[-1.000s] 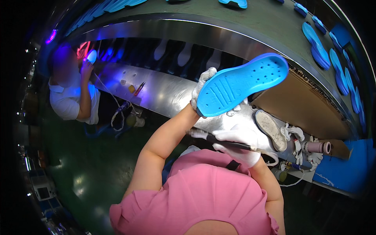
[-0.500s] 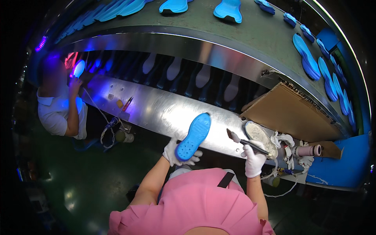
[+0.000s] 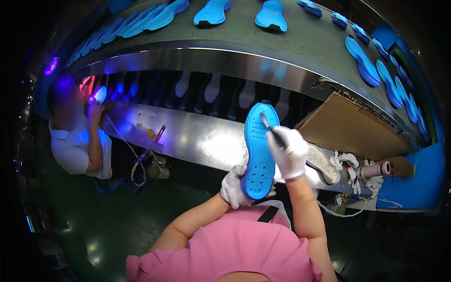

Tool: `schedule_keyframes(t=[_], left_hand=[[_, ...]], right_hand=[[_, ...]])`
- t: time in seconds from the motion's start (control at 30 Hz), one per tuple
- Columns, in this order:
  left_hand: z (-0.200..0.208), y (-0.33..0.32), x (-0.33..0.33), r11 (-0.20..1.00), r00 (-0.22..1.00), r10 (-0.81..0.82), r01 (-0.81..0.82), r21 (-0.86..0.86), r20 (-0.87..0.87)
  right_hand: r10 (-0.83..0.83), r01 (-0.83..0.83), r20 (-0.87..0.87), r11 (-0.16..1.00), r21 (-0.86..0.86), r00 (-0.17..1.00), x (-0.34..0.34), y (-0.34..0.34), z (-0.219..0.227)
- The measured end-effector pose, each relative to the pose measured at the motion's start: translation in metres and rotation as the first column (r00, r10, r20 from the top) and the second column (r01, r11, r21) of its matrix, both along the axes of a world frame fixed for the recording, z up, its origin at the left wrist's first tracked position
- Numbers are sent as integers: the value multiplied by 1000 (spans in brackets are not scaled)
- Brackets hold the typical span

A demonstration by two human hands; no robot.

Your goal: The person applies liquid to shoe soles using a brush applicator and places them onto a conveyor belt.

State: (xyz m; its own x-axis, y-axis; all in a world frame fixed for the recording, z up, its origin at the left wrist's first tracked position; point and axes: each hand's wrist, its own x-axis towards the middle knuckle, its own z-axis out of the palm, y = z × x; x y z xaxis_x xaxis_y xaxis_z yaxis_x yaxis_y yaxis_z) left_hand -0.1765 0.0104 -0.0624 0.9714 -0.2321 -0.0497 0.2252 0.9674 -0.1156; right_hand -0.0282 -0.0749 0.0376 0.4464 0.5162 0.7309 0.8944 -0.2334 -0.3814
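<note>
My left hand (image 3: 233,188), in a white glove, is closed round the heel end of a blue shoe sole (image 3: 259,152). The sole stands almost lengthwise in front of me, its perforated end near my wrist and its dark-tipped end farthest away. In my gloved right hand (image 3: 290,154) is a brush (image 3: 278,136) with a dark handle, gripped in the fingers. Its tip lies over the far part of the sole's face, seemingly touching it. To the right of that hand, a pale sole-shaped piece (image 3: 324,165) rests on the metal ledge (image 3: 188,129).
Beyond the ledge runs a green conveyor belt (image 3: 310,40) with several blue soles on it. A cardboard sheet (image 3: 350,124) leans at right, near white gloves (image 3: 346,160) and a pink cylinder (image 3: 376,169). At left a co-worker (image 3: 75,145) holds up a glowing sole (image 3: 100,94).
My left hand has brought the sole up and to the right, more upright. My right hand has moved left with the brush, from beside the pale piece to over the sole.
</note>
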Motion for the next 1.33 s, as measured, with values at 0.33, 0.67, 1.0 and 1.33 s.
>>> schedule_keyframes(t=[0.33,0.67,1.0,1.33], left_hand=[[43,-10,-29,999,999,-19,19,-26,34],[58,-9,-27,994,991,82,-73,84,-108],[61,-17,-15,994,993,100,-97,47,-66],[65,-44,6,984,989,144,-146,105,30]], right_hand=[[176,-172,253,984,-37,951,-23,-1,36],[333,-327,102,943,-67,937,-37,-5,49],[327,-322,-45,943,87,944,-22,-24,52],[363,-352,-124,930,104,924,4,-41,51]])
